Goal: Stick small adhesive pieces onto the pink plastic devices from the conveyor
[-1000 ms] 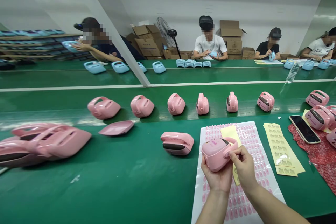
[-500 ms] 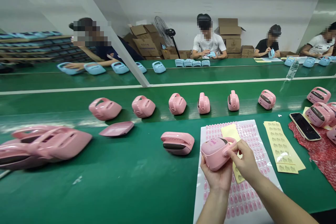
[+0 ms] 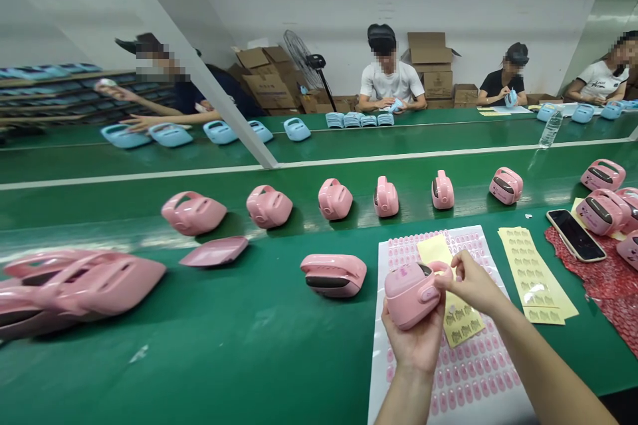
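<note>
My left hand [image 3: 416, 345] cups a glossy pink plastic housing [image 3: 411, 302] from below, fingers wrapped round its underside. The housing has a looped handle, a dark window under it, a printed top face and an oval badge [image 3: 428, 293] on the side towards my right hand. Close against the handle is my right hand [image 3: 473, 285], its fingers bent and closed; whatever is between the fingertips is hidden. Beneath both hands lies a sheet of pink oval stickers [image 3: 461, 388], with a yellow sticker strip [image 3: 463, 329] on top.
Another pink housing [image 3: 333, 275] rests left of the sheet. Pink housings [image 3: 335, 199] form a row behind. Yellow sticker sheets [image 3: 531, 279], a phone [image 3: 575, 234] and red bubble wrap [image 3: 593, 279] lie rightward. A slanted post [image 3: 199, 73] crosses the view; several co-workers sit opposite.
My right fingers have shifted from the housing's side up towards the handle, and the oval badge now shows. The yellow strip under my hands is more exposed. The view has moved slightly.
</note>
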`<state>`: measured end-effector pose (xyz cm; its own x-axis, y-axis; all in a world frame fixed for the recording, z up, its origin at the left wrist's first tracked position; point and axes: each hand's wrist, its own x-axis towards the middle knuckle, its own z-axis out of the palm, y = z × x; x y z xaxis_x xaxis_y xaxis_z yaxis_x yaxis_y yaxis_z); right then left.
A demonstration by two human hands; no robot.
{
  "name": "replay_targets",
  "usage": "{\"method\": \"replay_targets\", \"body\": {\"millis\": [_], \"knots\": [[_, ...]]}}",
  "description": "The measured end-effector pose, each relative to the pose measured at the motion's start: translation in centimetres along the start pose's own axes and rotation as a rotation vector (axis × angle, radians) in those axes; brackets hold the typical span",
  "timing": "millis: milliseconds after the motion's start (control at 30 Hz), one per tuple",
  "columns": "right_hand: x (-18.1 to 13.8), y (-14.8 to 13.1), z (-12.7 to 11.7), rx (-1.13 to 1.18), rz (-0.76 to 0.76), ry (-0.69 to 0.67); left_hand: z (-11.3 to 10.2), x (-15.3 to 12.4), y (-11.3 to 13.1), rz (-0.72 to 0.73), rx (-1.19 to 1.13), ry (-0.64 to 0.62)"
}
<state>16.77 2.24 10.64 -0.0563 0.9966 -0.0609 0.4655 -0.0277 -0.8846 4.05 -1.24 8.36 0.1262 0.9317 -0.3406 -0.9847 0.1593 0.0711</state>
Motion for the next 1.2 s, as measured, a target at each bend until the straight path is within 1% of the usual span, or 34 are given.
{"method": "replay_targets", "body": {"millis": [33,100,167,200,267,367,433,500,567,667,800,933,1067,1200], "knots": [[0.5,0.5,-0.6,0.054,0.024,-0.018,-0.2,-0.1,0.1,-0.019,0.028,-0.049],[1.3,1.2,-1.9,0.138,0.025,0.001,-0.8,-0.3,0.4,-0.043,0.096,-0.145],[1.7,1.0,-3.1,0.224,-0.029,0.026,-1.3,-0.4,1.0,-0.023,0.222,-0.215],[1.6,0.5,-3.5,0.271,-0.071,0.015,-1.6,-0.4,1.3,0.006,0.325,-0.244],[1.2,-0.8,-4.1,0.352,-0.145,-0.066,-2.0,-0.5,2.2,0.109,0.612,-0.312],[0.1,-3.1,-4.2,0.404,-0.167,-0.214,-2.2,-0.6,3.5,0.332,1.145,-0.474],[-0.6,-4.2,-4.1,0.383,-0.157,-0.244,-2.1,-0.8,4.1,0.447,1.415,-0.595],[-1.0,-4.7,-4.1,0.332,-0.159,-0.245,-1.9,-0.9,4.5,0.491,1.567,-0.692],[-1.2,-4.8,-4.4,0.284,-0.175,-0.289,-1.6,-1.1,4.6,0.485,1.642,-0.75],[-1.2,-4.7,-4.8,0.24,-0.196,-0.393,-1.2,-1.2,4.6,0.481,1.712,-0.799],[-1.3,-5.0,-5.0,0.182,-0.164,-0.446,-1.2,-1.0,4.8,0.533,1.808,-0.834],[-1.3,-5.5,-5.0,0.09,-0.103,-0.456,-1.5,-0.8,4.9,0.557,1.859,-0.856],[-1.3,-6.0,-4.9,0.044,-0.07,-0.471,-1.7,-0.6,5.0,0.561,1.888,-0.864],[-1.4,-6.0,-4.5,0.038,-0.059,-0.422,-2.1,-0.6,5.1,0.563,1.879,-0.872]]}}
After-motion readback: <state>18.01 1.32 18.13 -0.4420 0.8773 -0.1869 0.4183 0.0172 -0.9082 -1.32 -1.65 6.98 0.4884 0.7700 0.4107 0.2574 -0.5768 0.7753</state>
